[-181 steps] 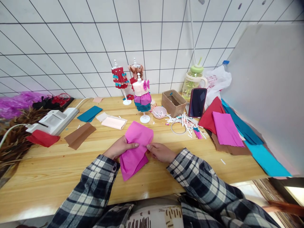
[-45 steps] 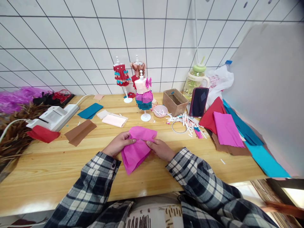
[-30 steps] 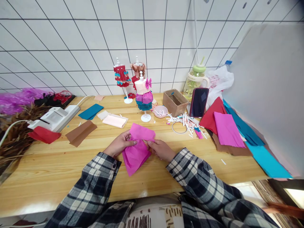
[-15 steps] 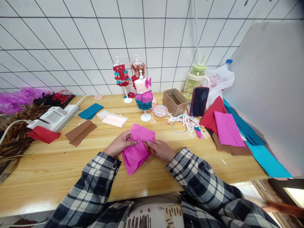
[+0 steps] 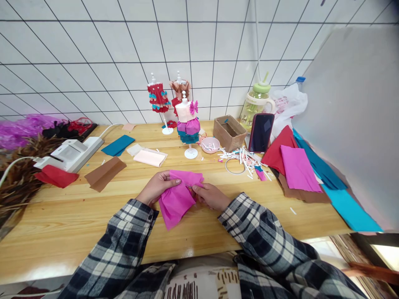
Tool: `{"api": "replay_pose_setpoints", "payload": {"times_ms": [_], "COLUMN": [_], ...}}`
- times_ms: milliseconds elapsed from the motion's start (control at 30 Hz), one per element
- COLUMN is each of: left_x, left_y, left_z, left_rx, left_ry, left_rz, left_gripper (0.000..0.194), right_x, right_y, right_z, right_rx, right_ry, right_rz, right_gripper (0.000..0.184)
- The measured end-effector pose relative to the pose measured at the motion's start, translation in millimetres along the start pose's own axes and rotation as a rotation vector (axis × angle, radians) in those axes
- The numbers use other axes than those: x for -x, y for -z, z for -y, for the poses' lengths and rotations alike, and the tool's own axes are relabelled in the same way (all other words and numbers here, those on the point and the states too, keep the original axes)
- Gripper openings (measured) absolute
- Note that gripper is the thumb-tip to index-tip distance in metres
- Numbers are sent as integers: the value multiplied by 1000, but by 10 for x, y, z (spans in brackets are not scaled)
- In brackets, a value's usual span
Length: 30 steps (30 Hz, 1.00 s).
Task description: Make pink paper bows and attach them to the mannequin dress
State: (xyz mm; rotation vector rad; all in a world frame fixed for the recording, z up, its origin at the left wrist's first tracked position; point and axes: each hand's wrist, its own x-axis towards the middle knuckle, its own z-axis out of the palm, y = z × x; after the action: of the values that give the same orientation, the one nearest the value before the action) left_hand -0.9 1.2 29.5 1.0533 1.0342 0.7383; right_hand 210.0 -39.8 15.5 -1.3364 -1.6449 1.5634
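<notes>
A folded sheet of magenta crepe paper (image 5: 177, 203) is held just above the table in front of me. My left hand (image 5: 158, 189) pinches its left side, thumb on top and fingers behind. My right hand (image 5: 212, 196) is closed at the sheet's right side. From its fingertips sticks a thin metal tool (image 5: 188, 186), its tip lying on the paper; the rest is hidden, so I cannot tell its kind. Just beyond the paper stands a miniature dress form (image 5: 188, 126) in a pale pink top and a magenta and teal skirt.
Two more dressed mini forms, one in red (image 5: 159, 98), stand behind. A small bowl (image 5: 210, 145), a cardboard box (image 5: 230, 133), paper stick scraps (image 5: 245, 161) and a phone (image 5: 261, 133) are right of centre. Coloured paper (image 5: 299, 168) lies right, a power strip (image 5: 70, 154) left.
Six seconds ago no tool showed at my right fingertips; now its metal tip does. Since half a second ago, the paper's upper part has folded down toward me. Both hands stay nearly in place.
</notes>
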Motion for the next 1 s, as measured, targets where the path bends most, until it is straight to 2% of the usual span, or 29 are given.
{"api": "replay_pose_setpoints", "payload": {"times_ms": [133, 367, 533, 800, 1000], "left_x": [-5, -19, -24, -3, -11], "left_y": [4, 15, 3, -22, -8], "left_z": [8, 20, 21, 0, 22], "left_rx": [-45, -93, -86, -98, -100], "left_ry": [-44, -75, -73, -52, -60], "left_rz": [35, 44, 58, 117, 112], "left_gripper": [50, 55, 51, 47, 48], "right_x": [7, 27, 8, -128, -129], "right_y": [2, 5, -8, -64, -51], "right_z": [5, 22, -22, -257, -273], "right_rx": [-17, -43, -48, -160, -157], "right_ry": [-25, -5, 12, 90, 91], "right_rz": [-57, -30, -32, -21, -11], "right_gripper": [40, 37, 39, 40, 40]}}
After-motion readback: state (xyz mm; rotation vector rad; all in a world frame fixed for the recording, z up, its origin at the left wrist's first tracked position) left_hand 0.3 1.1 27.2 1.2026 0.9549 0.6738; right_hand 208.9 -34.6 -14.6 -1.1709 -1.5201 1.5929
